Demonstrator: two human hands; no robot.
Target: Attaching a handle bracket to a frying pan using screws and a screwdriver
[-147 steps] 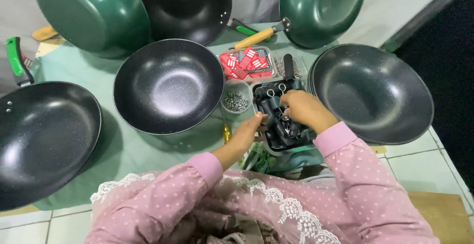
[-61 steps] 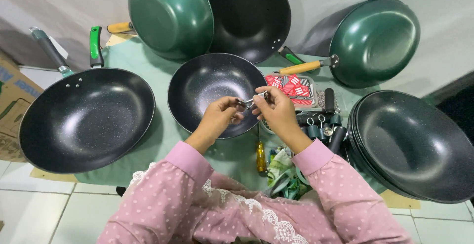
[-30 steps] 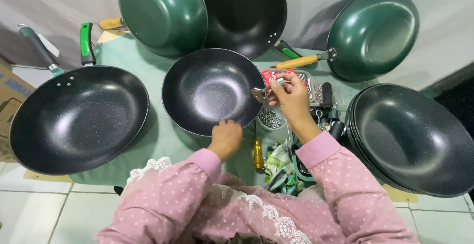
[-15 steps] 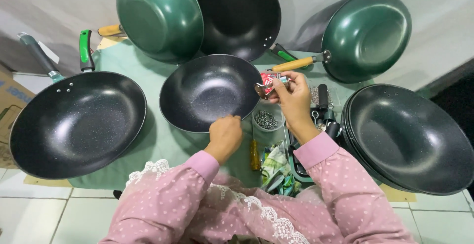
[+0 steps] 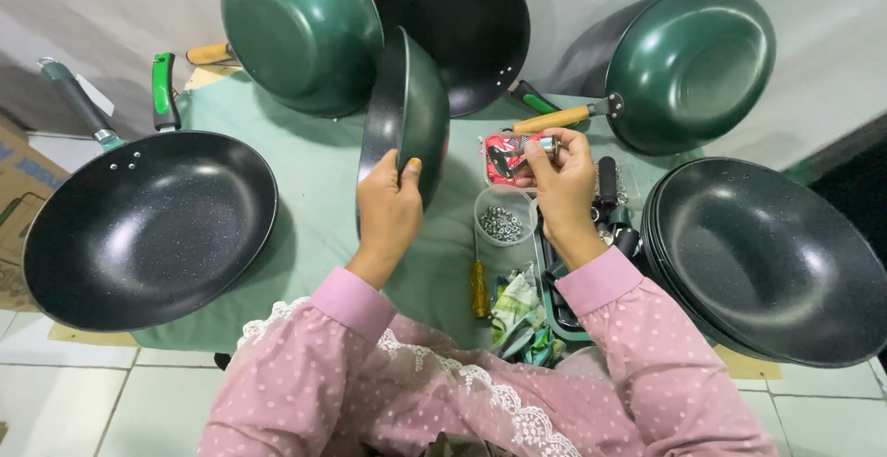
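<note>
Tipping up on edge now, handleless wok (image 5: 407, 115) clamped at its rim by left hand (image 5: 388, 203); right hand (image 5: 559, 184), at three o'clock, pinching small metal fitting (image 5: 540, 146), closer to wok.

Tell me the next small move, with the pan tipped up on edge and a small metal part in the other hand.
Probably bring the right hand and its small metal part across to the pan. The left hand holds that pan on edge with the rim gripped, and the part is pinched clear of the cup of screws.

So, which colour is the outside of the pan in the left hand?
Dark green on the pan held by the left hand, in the head view.
</note>
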